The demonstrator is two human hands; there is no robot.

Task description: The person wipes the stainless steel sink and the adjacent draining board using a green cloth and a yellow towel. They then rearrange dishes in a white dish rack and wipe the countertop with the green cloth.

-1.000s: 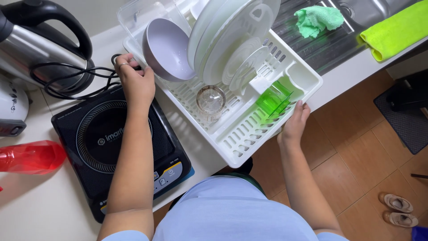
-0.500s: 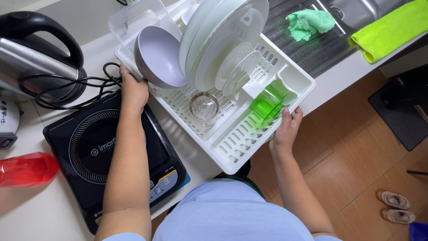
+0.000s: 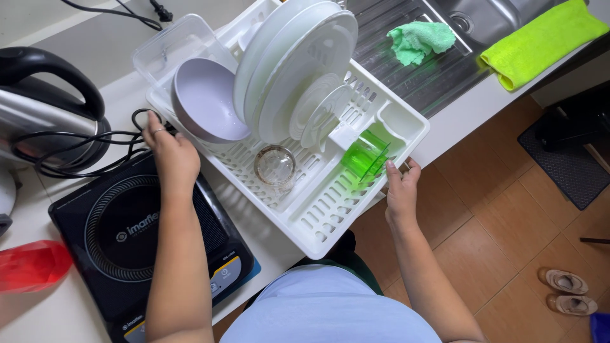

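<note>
A white plastic dish rack (image 3: 318, 209) lies across the counter edge. My left hand (image 3: 166, 149) grips its left rim beside a lilac bowl (image 3: 206, 101). Gripping the rack's right rim is my right hand (image 3: 401, 190), close to a green cup (image 3: 363, 155) lying on its side. Inside the rack stand white plates and lids (image 3: 292, 70), with a clear glass (image 3: 274, 166) upright near the middle.
A black induction cooker (image 3: 133, 241) sits under my left forearm. A steel kettle (image 3: 44, 114) with a black cord is at the far left, a red bottle (image 3: 28, 267) below it. Green cloths (image 3: 419, 39) lie by the sink drainer; sandals (image 3: 569, 292) are on the floor.
The rack has shifted slightly toward the right along the counter with both hands on its rims. My left hand moved from near the cord to the rack's left edge.
</note>
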